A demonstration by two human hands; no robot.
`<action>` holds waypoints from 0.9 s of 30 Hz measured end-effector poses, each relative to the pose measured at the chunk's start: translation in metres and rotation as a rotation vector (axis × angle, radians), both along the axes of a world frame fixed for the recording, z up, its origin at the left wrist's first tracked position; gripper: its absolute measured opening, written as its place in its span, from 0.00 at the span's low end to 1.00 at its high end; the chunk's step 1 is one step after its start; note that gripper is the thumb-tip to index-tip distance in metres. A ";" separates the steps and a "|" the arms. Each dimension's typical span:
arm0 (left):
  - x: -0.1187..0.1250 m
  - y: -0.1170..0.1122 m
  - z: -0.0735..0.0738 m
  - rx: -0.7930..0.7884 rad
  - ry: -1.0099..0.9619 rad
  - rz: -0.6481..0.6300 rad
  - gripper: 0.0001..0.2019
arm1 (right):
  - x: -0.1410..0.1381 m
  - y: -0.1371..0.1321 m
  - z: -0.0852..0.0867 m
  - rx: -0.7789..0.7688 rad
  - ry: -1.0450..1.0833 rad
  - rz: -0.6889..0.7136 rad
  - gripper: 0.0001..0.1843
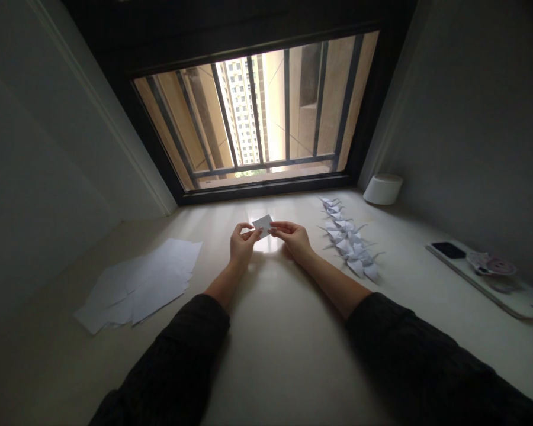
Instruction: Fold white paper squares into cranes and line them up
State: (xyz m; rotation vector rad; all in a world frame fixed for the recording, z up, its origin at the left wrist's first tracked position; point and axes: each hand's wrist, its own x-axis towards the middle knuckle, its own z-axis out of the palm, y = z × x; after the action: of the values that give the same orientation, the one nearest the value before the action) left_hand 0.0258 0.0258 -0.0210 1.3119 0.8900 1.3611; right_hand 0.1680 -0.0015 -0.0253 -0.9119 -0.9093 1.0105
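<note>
Left hand [244,245]: narrow pinch, thumb and fingertips [254,232] closed on the left edge of a small white paper square [263,225]. Right hand [293,239]: also narrow, fingertips [276,228] on the square's right edge. The square sits between the two hands, raised above the ledge and tilted. Whether it is folded cannot be told at this size.

Handling (judgement): very light, thin and soft; likely to bend or crease under slight pressure. Best held by opposite edges with the fingertips, as now, since a firm squeeze could mark it.

Beyond the left hand lies a loose, overlapping pile of white paper sheets [137,284], flat on the ledge [284,367]. Beyond the right hand, a row of small white paper cranes [349,239] runs away from the person, the birds touching or overlapping. Dark sleeves [177,355] cover both forearms up to near the wrists.

Further right, past the cranes, a black phone [448,250] and a pink-printed paper item [491,263] rest on a white board [506,302]. A white cylinder [382,189] stands in the far right corner. Ahead of both hands is a barred window [253,112].
</note>
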 end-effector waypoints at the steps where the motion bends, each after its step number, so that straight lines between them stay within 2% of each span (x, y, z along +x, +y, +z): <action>1: 0.000 0.001 0.000 -0.005 -0.007 -0.001 0.21 | 0.000 0.000 0.000 -0.001 0.005 -0.001 0.19; 7: -0.002 0.002 -0.004 -0.005 0.011 -0.010 0.22 | 0.000 0.002 -0.003 0.011 0.022 0.004 0.18; 12: -0.003 0.001 -0.003 -0.003 0.105 0.002 0.34 | 0.000 0.003 -0.006 0.048 -0.002 -0.009 0.17; 13: -0.002 0.001 -0.002 -0.007 0.112 -0.009 0.33 | 0.000 0.003 -0.006 0.053 -0.009 -0.010 0.17; 18: 0.000 0.000 -0.002 0.023 0.223 -0.077 0.17 | 0.001 0.005 -0.008 0.072 -0.038 -0.017 0.17; 23: -0.001 0.002 -0.005 0.094 0.260 -0.035 0.14 | 0.002 0.006 -0.010 0.077 -0.154 -0.069 0.20; 27: -0.001 0.001 -0.003 0.086 0.225 -0.041 0.13 | 0.004 0.007 -0.011 0.053 -0.186 -0.037 0.24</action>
State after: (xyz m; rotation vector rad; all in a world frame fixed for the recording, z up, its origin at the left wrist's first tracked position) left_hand 0.0250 0.0270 -0.0236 1.5638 0.9577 1.2481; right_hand 0.1718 0.0053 -0.0360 -0.9865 -1.0663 0.8756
